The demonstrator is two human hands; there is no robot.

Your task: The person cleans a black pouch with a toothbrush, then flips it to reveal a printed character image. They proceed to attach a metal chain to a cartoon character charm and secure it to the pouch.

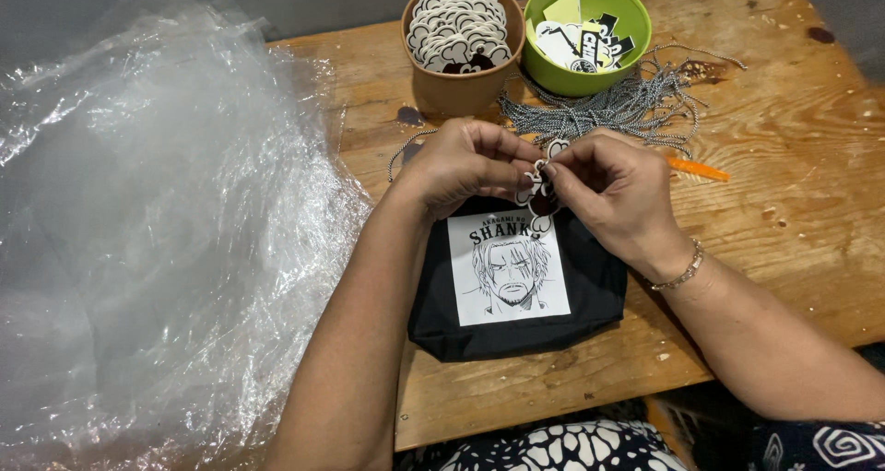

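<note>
My left hand (466,162) and my right hand (613,194) meet over the top edge of a black pouch (516,328) with a white printed drawing on its front. Both hands pinch a small white cloud-shaped tag (544,181) with dark parts between their fingertips. The pouch lies flat on the wooden table (793,194) just below the hands. A thin bracelet sits on my right wrist.
A brown bowl (461,79) of white cloud-shaped tags and a green bowl (590,75) of black, white and yellow tags stand at the back. Grey strings (618,111) lie piled behind the hands, an orange stick (698,169) to the right. Crumpled clear plastic (157,231) covers the left.
</note>
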